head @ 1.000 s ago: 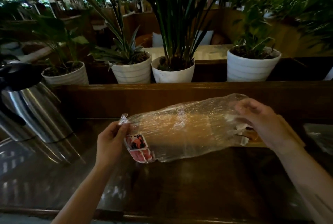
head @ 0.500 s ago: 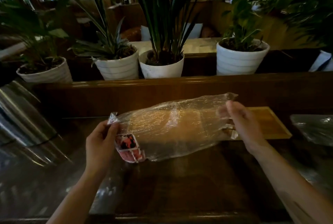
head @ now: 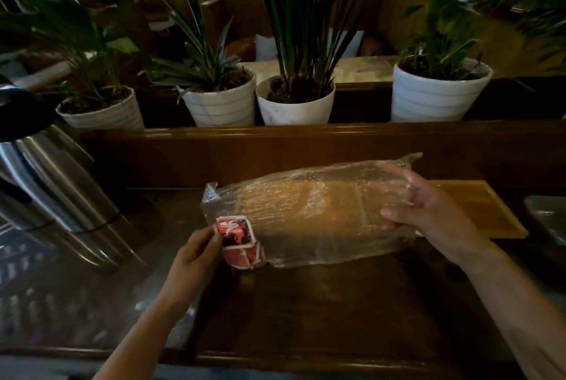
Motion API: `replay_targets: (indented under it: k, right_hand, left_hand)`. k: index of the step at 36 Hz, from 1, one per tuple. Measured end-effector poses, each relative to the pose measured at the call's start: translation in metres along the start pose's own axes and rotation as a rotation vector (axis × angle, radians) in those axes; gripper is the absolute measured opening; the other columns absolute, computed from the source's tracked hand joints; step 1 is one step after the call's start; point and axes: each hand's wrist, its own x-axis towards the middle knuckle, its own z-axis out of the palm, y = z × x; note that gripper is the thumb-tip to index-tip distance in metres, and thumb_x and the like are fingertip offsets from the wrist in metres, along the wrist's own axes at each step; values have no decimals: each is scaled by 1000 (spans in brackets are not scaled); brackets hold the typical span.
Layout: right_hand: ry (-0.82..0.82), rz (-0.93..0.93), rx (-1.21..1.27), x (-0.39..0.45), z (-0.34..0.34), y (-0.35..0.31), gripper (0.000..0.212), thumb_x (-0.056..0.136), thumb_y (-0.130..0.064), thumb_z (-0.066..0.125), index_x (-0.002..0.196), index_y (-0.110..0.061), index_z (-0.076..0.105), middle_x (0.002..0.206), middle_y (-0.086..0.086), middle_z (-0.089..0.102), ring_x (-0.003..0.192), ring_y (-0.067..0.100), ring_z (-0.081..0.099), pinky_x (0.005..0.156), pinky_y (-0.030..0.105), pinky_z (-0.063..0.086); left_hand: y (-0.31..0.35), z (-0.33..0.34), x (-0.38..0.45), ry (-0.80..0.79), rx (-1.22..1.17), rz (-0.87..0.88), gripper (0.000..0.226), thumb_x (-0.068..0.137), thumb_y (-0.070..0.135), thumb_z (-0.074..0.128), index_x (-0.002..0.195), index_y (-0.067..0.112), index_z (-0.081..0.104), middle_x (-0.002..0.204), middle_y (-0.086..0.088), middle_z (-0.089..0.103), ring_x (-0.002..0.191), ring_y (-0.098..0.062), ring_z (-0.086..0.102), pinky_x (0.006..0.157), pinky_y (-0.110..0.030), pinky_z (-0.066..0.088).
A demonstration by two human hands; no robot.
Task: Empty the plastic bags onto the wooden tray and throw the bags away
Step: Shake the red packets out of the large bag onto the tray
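Plastic bag point(head: 309, 214) between both hands

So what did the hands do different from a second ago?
The left hand slid down from the plastic bag's top corner to pinch its red label. The right hand pushed its fingers inside the open end. The bag stays held over the wooden tray.

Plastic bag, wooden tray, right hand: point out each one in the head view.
plastic bag point(head: 306, 211): head view, on the clear film at mid-bag.
wooden tray point(head: 477, 211): head view, on the bare wood right of the bag.
right hand point(head: 428, 214): head view, on the palm at the bag's open end.
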Motion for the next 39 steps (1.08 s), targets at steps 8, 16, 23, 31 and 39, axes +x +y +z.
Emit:
replay_targets:
  k: [8, 16, 23, 31, 39]
  right_hand:
    - [-16, 41, -9, 8, 4, -6, 79, 78, -3, 69, 139, -46, 43, 140, -7, 56, 110, 27, 66, 91, 54, 53]
    - [-31, 55, 102, 27, 2, -21, 84, 83, 10, 59, 142, -46, 38, 138, 2, 55, 82, 20, 74, 59, 27, 59]
    - [11, 185, 45, 57, 13, -13, 83, 83, 9, 62, 143, -43, 38, 133, 8, 58, 96, 29, 70, 72, 37, 61]
    - [35, 311, 80, 82, 43, 2, 84, 81, 9, 66, 146, -35, 37, 123, 9, 66, 91, 25, 70, 63, 32, 59]
    - [45, 336, 131, 97, 67, 8, 86, 80, 7, 68, 146, -38, 35, 122, 11, 66, 76, 20, 71, 77, 38, 58]
  left_hand:
    - [6, 5, 4, 208, 122, 54, 13, 83, 6, 69, 87, 16, 75, 89, 2, 77, 82, -16, 73, 71, -25, 57]
    - [26, -6, 13, 86, -256, -72, 20, 88, 14, 56, 102, 7, 70, 97, -13, 72, 88, -24, 69, 80, -38, 55]
    - [47, -16, 20, 232, 112, 195, 27, 96, 10, 52, 95, 28, 72, 94, -1, 75, 84, -12, 72, 69, -27, 57]
    - [90, -40, 30, 372, 622, 449, 27, 96, 20, 51, 85, 44, 54, 79, 20, 66, 68, 7, 63, 53, -11, 51]
    - [134, -54, 54, 370, 754, 400, 16, 100, 21, 46, 106, 24, 60, 86, 6, 61, 76, -8, 60, 63, -24, 47]
